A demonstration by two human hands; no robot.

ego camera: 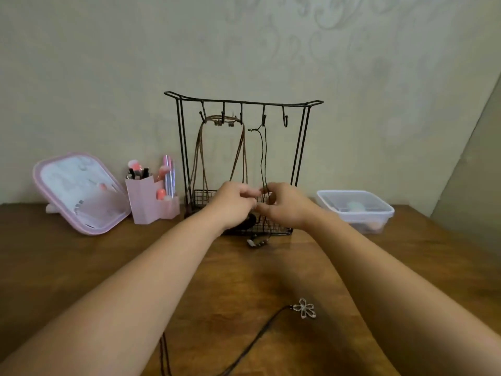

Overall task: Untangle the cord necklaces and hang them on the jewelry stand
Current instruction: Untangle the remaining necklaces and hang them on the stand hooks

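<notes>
Nearest: thin dark cord [260,339] with petal-shaped metal pendant [307,308], lying loose on wood-grain table [81,267]. Wire stand [244,103] — brown cords [202,147] draped over left hooks, black cord [263,156] on a hook farther right. Left hand [235,200] and right hand [284,204], fingers curled, pinch the black cord — exact grip blurred.

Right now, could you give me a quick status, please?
Both hands pinching dark cord at stand. Brown necklaces hung. Flower necklace waits on table.
</notes>
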